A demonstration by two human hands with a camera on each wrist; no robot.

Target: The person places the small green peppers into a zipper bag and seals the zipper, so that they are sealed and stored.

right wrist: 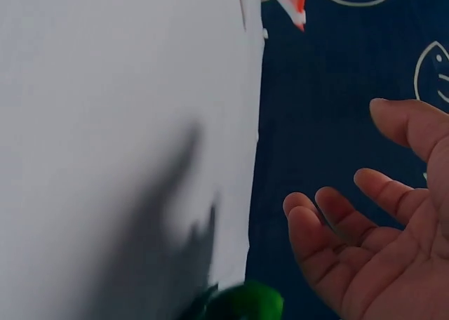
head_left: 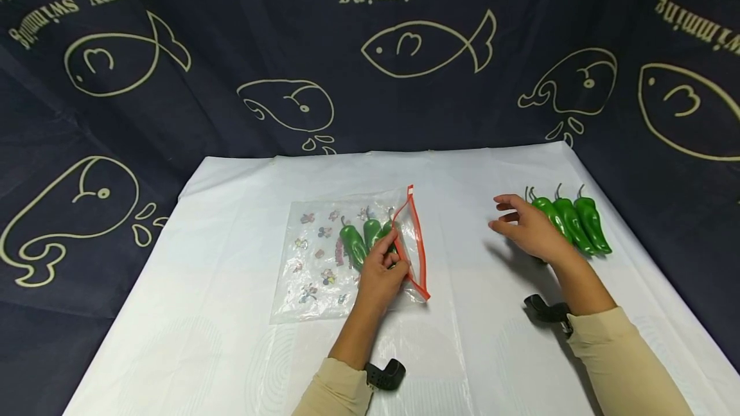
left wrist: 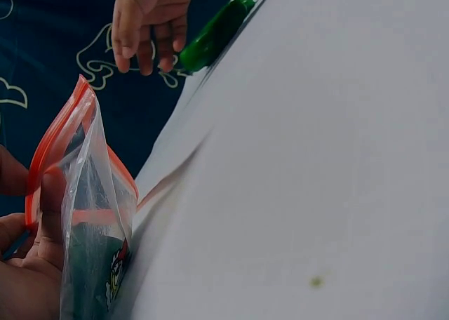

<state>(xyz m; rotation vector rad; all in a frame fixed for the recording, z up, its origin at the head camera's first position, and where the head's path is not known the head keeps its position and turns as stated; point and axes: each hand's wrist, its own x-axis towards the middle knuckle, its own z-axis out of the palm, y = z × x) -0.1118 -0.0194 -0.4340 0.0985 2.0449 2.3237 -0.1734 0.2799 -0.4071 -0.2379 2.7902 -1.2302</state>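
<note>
A clear zip bag [head_left: 309, 262] with cartoon prints and a red-orange zip edge lies on the white table, its mouth toward the right. Several green peppers [head_left: 353, 244] are inside it. My left hand [head_left: 381, 278] pinches the zip edge between thumb and fingers, as the left wrist view shows up close. My right hand [head_left: 532, 230] hovers over the table with nothing in it, fingers loosely bent and apart. Just beyond it, more green peppers [head_left: 588, 217] lie side by side; the hand partly hides the nearest ones. In the right wrist view a pepper [right wrist: 247, 300] shows below the palm.
The white-covered table [head_left: 231, 223] carries the bag in the middle and the loose peppers at the right. A dark blue cloth [head_left: 220, 37] with fish and whale drawings hangs behind and at both sides. A black wrist device [head_left: 386, 375] sits on each forearm.
</note>
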